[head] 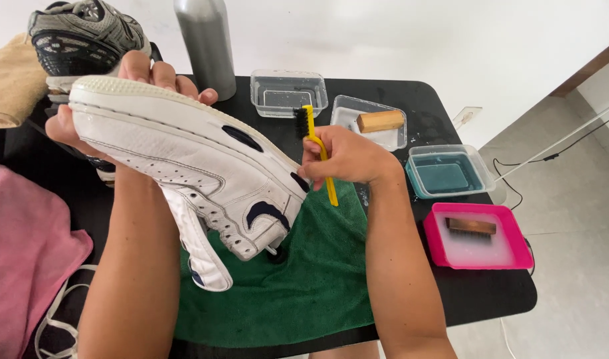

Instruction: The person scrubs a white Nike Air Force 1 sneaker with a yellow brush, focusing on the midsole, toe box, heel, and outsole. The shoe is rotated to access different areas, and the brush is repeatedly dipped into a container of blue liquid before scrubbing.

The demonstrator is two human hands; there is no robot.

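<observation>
Sneaker (185, 153) tilted in left hand (128, 100)

Your left hand (128, 90) sits upper left, fingers curled in a grip, forearm upright. Your right hand (344, 158) pinches closed at centre frame.

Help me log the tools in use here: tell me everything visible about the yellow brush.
The yellow brush is a slim, toothbrush-like tool with a plastic-looking yellow handle and a small block of dark bristles at its upper end. It stands nearly upright, bristle end up and handle tip down, above the green towel. The right hand grips it mid-handle, hiding that part. Its bristles face the white sneaker, which the left hand holds; whether they touch it is unclear.
</observation>
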